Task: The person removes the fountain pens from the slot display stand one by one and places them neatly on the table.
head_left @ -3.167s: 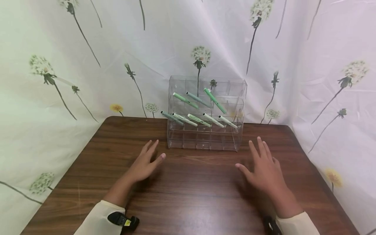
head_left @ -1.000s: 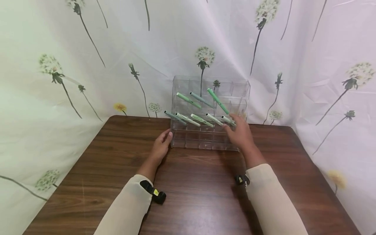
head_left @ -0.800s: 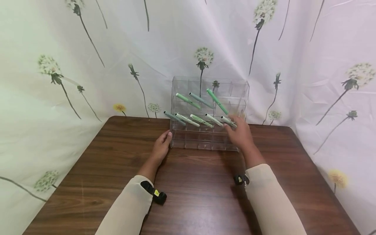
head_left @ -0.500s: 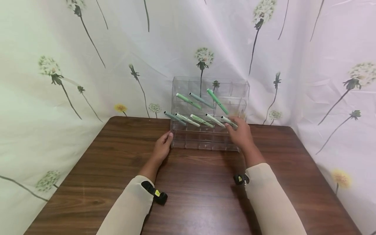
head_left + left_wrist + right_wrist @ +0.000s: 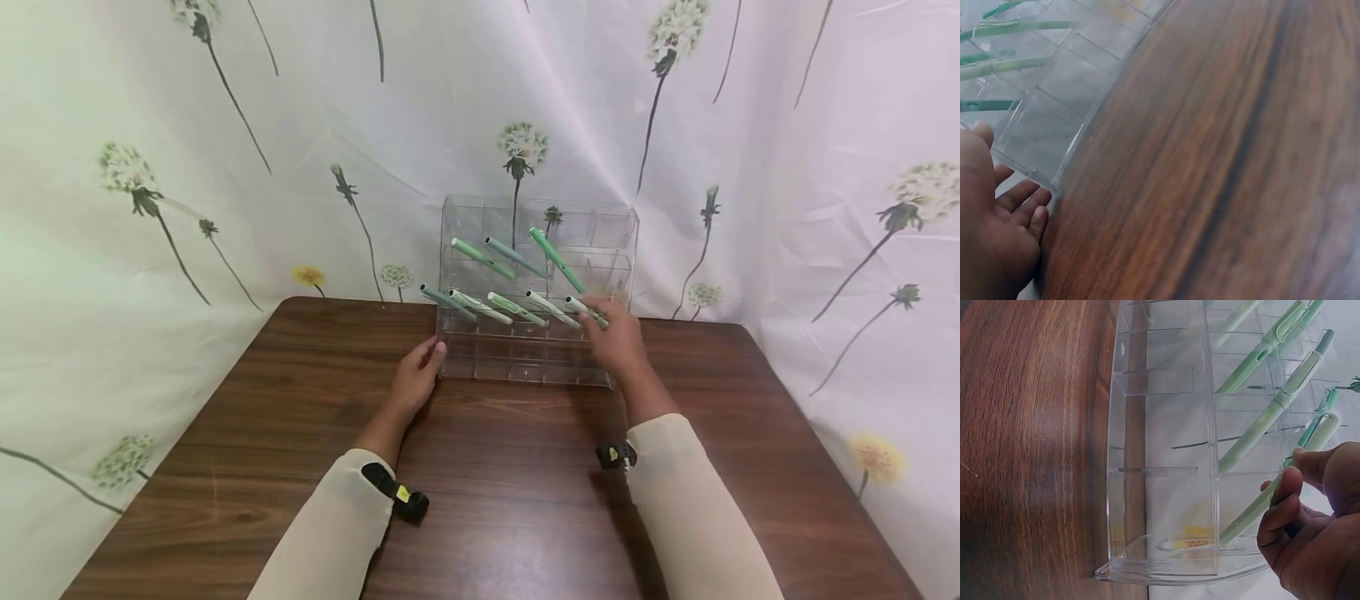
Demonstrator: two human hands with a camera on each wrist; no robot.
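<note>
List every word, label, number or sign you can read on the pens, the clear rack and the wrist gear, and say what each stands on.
No text can be read in any view.
Pens: no print shows on the barrels.
Clear rack: no label or marking.
Yellow tag on the left wrist strap: too small to read.
Yellow tag on the right wrist strap: too small to read.
Curtain: dandelion pattern only, no words.

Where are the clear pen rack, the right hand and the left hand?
clear pen rack [image 5: 525, 367]: head view, bottom front wall.
right hand [image 5: 619, 343]: head view, back of hand.
left hand [image 5: 415, 385]: head view, back of hand.
</note>
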